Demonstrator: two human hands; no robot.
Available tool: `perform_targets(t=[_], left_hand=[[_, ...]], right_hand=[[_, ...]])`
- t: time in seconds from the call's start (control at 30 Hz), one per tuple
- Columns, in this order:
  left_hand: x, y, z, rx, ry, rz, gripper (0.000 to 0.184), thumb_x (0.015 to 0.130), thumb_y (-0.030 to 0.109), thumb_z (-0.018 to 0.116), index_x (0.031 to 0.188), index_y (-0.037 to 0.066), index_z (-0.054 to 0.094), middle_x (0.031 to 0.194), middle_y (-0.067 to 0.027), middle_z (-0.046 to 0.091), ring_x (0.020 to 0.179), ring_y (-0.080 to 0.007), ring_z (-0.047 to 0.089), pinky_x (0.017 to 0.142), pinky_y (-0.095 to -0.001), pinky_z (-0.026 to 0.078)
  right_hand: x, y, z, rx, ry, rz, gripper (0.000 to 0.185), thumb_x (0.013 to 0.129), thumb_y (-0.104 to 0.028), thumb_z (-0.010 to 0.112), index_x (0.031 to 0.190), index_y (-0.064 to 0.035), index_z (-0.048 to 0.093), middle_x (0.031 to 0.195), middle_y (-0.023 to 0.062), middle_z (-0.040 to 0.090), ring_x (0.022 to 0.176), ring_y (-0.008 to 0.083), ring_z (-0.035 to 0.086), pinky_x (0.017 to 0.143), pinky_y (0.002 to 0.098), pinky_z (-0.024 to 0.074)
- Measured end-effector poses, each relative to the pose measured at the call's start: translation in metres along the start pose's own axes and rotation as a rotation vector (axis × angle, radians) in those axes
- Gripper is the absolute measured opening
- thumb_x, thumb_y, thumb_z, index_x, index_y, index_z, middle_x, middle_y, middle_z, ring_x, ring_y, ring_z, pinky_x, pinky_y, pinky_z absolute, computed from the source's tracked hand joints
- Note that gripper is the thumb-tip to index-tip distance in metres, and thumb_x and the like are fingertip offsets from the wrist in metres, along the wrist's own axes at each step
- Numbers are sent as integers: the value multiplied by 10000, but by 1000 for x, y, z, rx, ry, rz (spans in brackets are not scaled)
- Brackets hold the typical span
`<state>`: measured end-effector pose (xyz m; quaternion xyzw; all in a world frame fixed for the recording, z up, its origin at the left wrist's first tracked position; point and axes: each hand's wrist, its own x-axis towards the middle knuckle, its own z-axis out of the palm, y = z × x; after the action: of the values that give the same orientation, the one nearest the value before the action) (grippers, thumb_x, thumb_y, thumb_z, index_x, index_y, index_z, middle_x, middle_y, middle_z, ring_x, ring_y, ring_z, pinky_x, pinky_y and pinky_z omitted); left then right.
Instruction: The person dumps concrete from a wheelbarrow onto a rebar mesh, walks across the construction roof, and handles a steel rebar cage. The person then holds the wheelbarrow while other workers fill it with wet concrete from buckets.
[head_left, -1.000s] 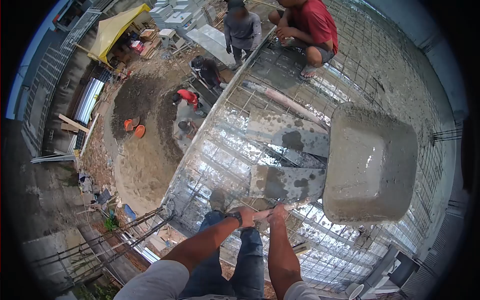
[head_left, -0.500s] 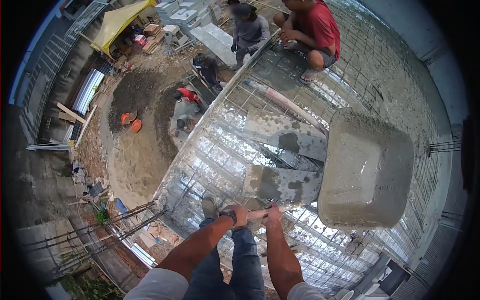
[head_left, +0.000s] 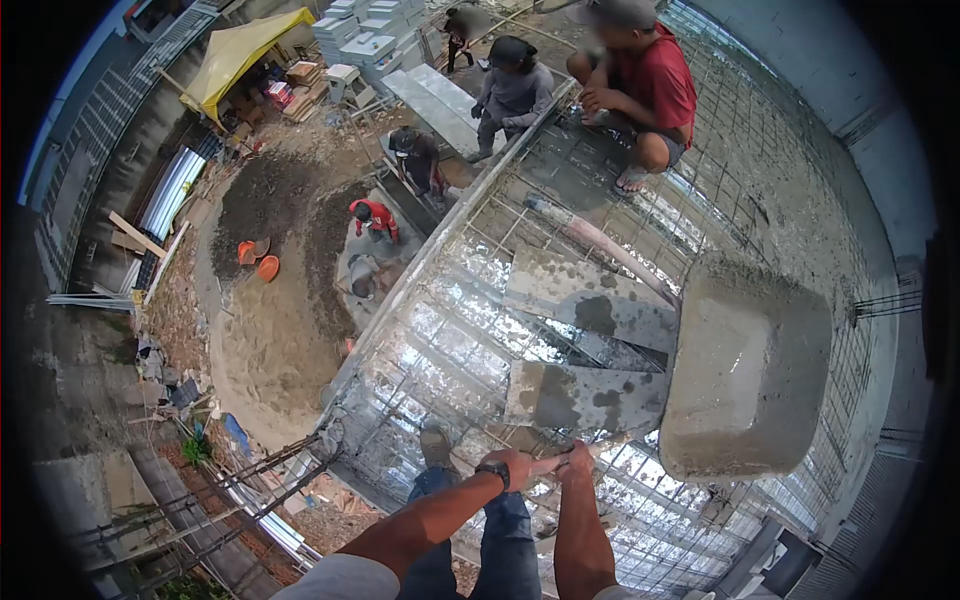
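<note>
My left hand [head_left: 514, 467], with a dark watch at its wrist, is wrapped round a handle [head_left: 547, 465] of a wheelbarrow. Just to its right, my right hand [head_left: 577, 462] grips the same handle. The wheelbarrow's tray [head_left: 745, 370], grey and coated with wet cement, lies to the right with its hollow side showing; only a thin layer is visible in it. The wheelbarrow's other handle [head_left: 615, 252] extends up and left, and neither of my hands touches it. Boards with wet blotches, one of them a flat board [head_left: 570, 395], lie between the two handles.
A rebar grid [head_left: 440, 335] over shiny sheeting surrounds my feet. A raised edge [head_left: 440, 240] drops to the ground at left, where several workers and orange buckets [head_left: 267, 268] are. A person in a red shirt [head_left: 660, 90] squats at the top. Rebar rods [head_left: 250, 510] protrude at lower left.
My view has shifted, so the wheelbarrow, handles and both hands sit farther right and lower. Both hands keep their grip on the handle. The squatting person's head now shows.
</note>
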<state>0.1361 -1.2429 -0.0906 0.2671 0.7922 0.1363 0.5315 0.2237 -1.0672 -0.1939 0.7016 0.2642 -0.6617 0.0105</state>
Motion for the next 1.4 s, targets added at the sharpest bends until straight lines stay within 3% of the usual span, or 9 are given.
perform_targets(t=[0.07, 0.2, 0.47, 0.7, 0.83, 1.0, 1.2, 1.33, 1.4], left_hand=[[-6, -4, -7, -5, 54, 21, 285, 785, 205, 583, 1029, 66, 631, 972, -197, 672, 929, -371, 652, 788, -486, 517], [-25, -13, -12, -13, 77, -6, 314, 770, 194, 578, 1060, 86, 624, 993, -207, 666, 930, -376, 651, 796, -487, 516], [-30, -20, -34, -63, -31, -46, 303, 762, 180, 562, 1024, 64, 660, 1016, -205, 667, 975, -370, 643, 841, -478, 510], [-21, -37, -26, -44, 12, -84, 285, 773, 192, 581, 999, 65, 698, 1035, -187, 672, 965, -347, 655, 813, -446, 528], [-21, -28, -10, -39, 101, -121, 286, 759, 193, 584, 976, 54, 706, 1014, -197, 675, 950, -337, 665, 799, -452, 535], [-34, -24, -25, 6, 22, -165, 272, 784, 180, 582, 1007, 87, 707, 1039, -152, 684, 990, -294, 660, 836, -416, 527], [-25, -14, -15, 78, 1, -182, 287, 754, 189, 590, 989, 77, 711, 1032, -161, 683, 972, -303, 665, 821, -416, 533], [-30, -6, -7, 96, 1, -246, 308, 743, 209, 604, 996, 68, 710, 1019, -160, 687, 968, -295, 668, 819, -414, 537], [-32, 0, -9, 85, 44, -231, 292, 749, 206, 604, 983, 71, 714, 1007, -168, 688, 959, -298, 670, 816, -412, 538]], right_hand=[[-41, -13, 21, 28, -19, -37, 279, 896, -232, 610, 1018, -3, 507, 826, 82, 521, 679, 242, 555, 556, 426, 477], [30, 20, -2, 109, -107, -31, 285, 930, -256, 553, 1086, -29, 482, 973, 118, 558, 867, 310, 591, 817, 510, 505], [-24, 44, 39, 118, 51, -96, 228, 887, -231, 586, 998, -45, 515, 854, 76, 557, 746, 264, 598, 695, 434, 532], [6, 46, 38, -1, 156, 17, 195, 873, -216, 559, 933, -43, 492, 890, 128, 587, 659, 290, 609, 574, 474, 520], [-45, 33, 52, 96, 78, -85, 176, 859, -200, 552, 915, -45, 487, 699, 86, 498, 596, 272, 559, 520, 438, 496], [-38, 38, 53, 12, 125, -80, 285, 848, -159, 585, 1050, 21, 493, 824, 114, 556, 610, 283, 636, 505, 435, 553], [-43, 32, 44, 59, 53, -62, 308, 852, -180, 590, 1052, 32, 490, 879, 128, 586, 580, 298, 621, 488, 426, 546], [-45, 34, 37, -2, 36, -65, 317, 873, -232, 586, 1041, 20, 494, 861, 117, 583, 643, 296, 636, 554, 421, 561], [-53, 32, 36, 95, -79, -85, 195, 905, -240, 559, 918, -59, 488, 736, 45, 507, 580, 235, 552, 548, 392, 509]])
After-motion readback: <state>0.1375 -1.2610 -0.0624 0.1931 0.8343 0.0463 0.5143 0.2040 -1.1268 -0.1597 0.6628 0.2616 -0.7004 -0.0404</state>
